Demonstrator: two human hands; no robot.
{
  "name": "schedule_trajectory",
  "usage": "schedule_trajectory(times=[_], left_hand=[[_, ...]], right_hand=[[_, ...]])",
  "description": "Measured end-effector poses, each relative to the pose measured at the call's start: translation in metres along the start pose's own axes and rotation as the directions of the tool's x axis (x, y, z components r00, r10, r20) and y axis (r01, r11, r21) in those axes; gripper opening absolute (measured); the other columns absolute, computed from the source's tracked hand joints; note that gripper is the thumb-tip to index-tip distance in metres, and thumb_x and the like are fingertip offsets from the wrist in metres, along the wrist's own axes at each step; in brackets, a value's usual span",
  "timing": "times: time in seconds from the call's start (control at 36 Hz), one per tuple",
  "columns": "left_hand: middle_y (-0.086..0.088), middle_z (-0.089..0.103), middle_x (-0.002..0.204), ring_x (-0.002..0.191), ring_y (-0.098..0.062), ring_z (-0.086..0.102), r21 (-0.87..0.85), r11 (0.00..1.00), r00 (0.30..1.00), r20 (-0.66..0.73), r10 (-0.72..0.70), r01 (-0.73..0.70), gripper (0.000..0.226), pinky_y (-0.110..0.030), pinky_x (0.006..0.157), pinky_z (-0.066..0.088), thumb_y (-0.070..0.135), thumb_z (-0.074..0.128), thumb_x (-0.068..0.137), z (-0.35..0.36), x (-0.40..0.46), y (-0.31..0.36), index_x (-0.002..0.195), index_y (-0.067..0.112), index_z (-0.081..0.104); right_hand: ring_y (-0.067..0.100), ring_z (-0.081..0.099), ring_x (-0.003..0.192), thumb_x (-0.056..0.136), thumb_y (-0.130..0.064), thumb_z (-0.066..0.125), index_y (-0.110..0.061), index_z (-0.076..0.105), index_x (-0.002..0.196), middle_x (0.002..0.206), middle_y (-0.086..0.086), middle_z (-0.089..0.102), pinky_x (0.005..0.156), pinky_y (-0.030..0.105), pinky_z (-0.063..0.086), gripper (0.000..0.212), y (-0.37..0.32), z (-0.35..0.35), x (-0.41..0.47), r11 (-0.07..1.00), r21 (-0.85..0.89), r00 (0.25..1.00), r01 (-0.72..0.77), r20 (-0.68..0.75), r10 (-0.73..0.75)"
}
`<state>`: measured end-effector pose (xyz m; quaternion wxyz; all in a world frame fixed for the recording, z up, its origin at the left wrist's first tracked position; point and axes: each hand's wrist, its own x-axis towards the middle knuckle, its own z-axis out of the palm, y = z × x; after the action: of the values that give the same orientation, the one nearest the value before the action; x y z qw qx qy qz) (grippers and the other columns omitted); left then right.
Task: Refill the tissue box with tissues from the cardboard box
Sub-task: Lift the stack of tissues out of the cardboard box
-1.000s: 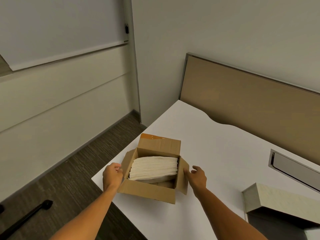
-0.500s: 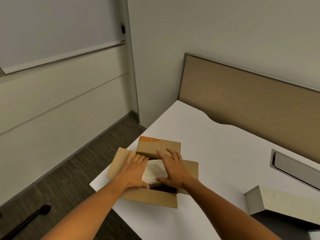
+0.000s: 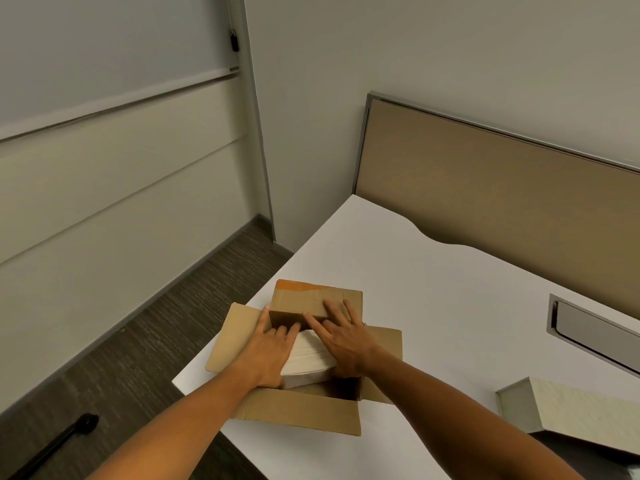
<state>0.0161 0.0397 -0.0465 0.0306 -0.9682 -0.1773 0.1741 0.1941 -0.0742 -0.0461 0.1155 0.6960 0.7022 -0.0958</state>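
Observation:
An open cardboard box (image 3: 298, 410) stands at the near left corner of the white desk (image 3: 433, 289), its flaps spread outward. Inside lies a stack of white tissues (image 3: 308, 358). My left hand (image 3: 268, 351) rests flat on the left part of the stack, fingers reaching toward the far flap. My right hand (image 3: 343, 336) lies flat on the right part, fingers spread over the stack and the far flap. Whether either hand grips the stack is hidden. The pale tissue box (image 3: 571, 410) sits at the right edge of the view, partly cut off.
A tan partition panel (image 3: 502, 188) runs along the desk's far side. A grey recessed cable tray (image 3: 595, 330) is set into the desk at the right. The desk's left edge drops to dark carpet (image 3: 145, 334), where a black bar (image 3: 55, 441) lies.
My hands moved from the box's outer sides onto the tissue stack. The side flaps folded outward. In the last half second the fingers slid farther toward the far flap.

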Motion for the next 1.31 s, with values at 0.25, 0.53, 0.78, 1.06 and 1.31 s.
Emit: schedule_trajectory(times=[0.25, 0.53, 0.78, 1.06, 1.31], left_hand=[[-0.006, 0.061, 0.126, 0.120, -0.025, 0.056, -0.122, 0.992, 0.999, -0.030, 0.035, -0.038, 0.108, -0.051, 0.115, -0.021, 0.044, 0.075, 0.070, 0.000, 0.001, -0.010, 0.149, 0.018, 0.005], [0.003, 0.049, 0.127, 0.120, -0.016, 0.043, -0.611, 0.791, 0.984, -0.132, -0.119, 0.014, 0.107, -0.037, 0.111, 0.035, 0.046, 0.079, 0.062, -0.007, -0.017, -0.035, 0.140, 0.043, 0.006], [0.031, 0.042, 0.120, 0.111, 0.005, 0.049, -0.887, 0.459, 0.928, -0.209, -0.309, -0.047, 0.107, -0.011, 0.074, 0.046, 0.036, 0.091, 0.060, -0.039, -0.046, -0.042, 0.123, 0.067, 0.010], [0.026, 0.054, 0.123, 0.118, 0.000, 0.052, -0.965, 0.089, 0.906, -0.263, -0.331, -0.248, 0.089, -0.018, 0.087, 0.054, 0.046, 0.084, 0.064, -0.068, -0.075, 0.018, 0.136, 0.046, 0.031], [0.021, 0.061, 0.122, 0.120, -0.006, 0.056, -0.969, -0.116, 0.955, -0.189, -0.227, -0.219, 0.073, -0.024, 0.085, 0.056, 0.064, 0.077, 0.066, -0.069, -0.082, 0.122, 0.130, 0.051, 0.044]], right_hand=[[0.038, 0.004, 0.154, 0.076, -0.048, 0.079, -0.035, -0.022, 0.152, 0.163, 0.010, 0.030, 0.112, 0.063, -0.023, 0.127, 0.007, 0.003, -0.001, 0.989, 0.135, 0.998, -0.067, -0.011, 0.069], [0.032, 0.018, 0.149, 0.079, -0.052, 0.074, -0.044, -0.018, 0.152, 0.158, 0.011, 0.032, 0.125, 0.057, -0.002, 0.117, 0.023, -0.018, -0.030, 0.898, 0.429, 0.981, -0.097, -0.113, 0.160], [0.016, 0.053, 0.121, 0.077, -0.053, 0.077, -0.061, -0.019, 0.144, 0.143, -0.003, 0.052, 0.106, 0.033, 0.047, 0.118, 0.029, -0.047, -0.064, 0.709, 0.705, 0.941, 0.025, -0.256, 0.221], [0.009, 0.056, 0.116, 0.070, -0.056, 0.084, -0.055, -0.019, 0.149, 0.127, -0.020, 0.049, 0.091, 0.009, 0.050, 0.129, 0.043, -0.072, -0.144, 0.520, 0.843, 0.851, 0.140, -0.371, 0.371], [0.013, 0.066, 0.118, 0.055, -0.052, 0.094, -0.069, -0.009, 0.143, 0.121, -0.017, 0.069, 0.092, 0.020, 0.057, 0.136, 0.042, -0.015, -0.249, 0.053, 0.986, 0.751, 0.161, -0.157, 0.641]])
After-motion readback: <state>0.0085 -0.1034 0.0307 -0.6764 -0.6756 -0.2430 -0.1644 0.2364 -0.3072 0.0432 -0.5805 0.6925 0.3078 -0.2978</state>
